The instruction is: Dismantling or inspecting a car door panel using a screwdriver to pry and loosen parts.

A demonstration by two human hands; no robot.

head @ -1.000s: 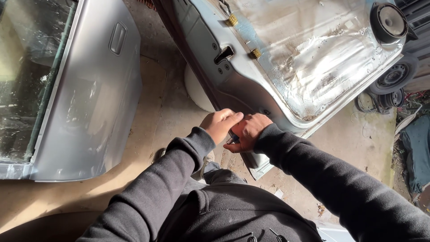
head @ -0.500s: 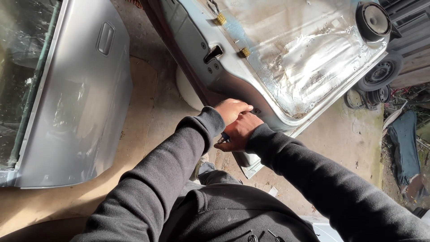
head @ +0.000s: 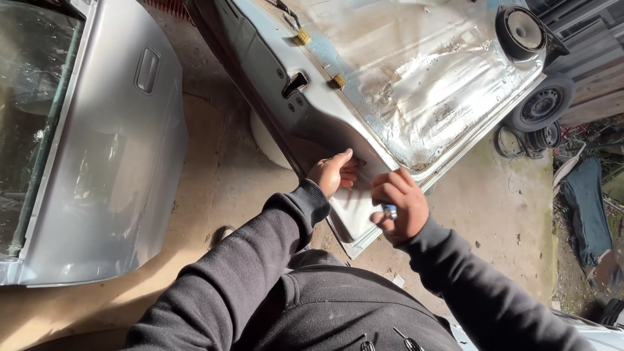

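the stripped car door (head: 403,97) lies ahead, its speaker (head: 520,29) at the far right end. the left hand (head: 333,172) rests on its near edge; the right hand (head: 400,205), just to the right, pinches a small metal piece (head: 390,211). a second car door (head: 110,162) lies well to the left, a wheel (head: 539,104) behind right.

Glossy painted-metal door (head: 364,97), crinkled plastic sheet (head: 422,71) — shiny

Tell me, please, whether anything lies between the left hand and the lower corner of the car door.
Nothing visible does: the left hand already rests on the car door, while the right hand holds a small metal piece beside it.
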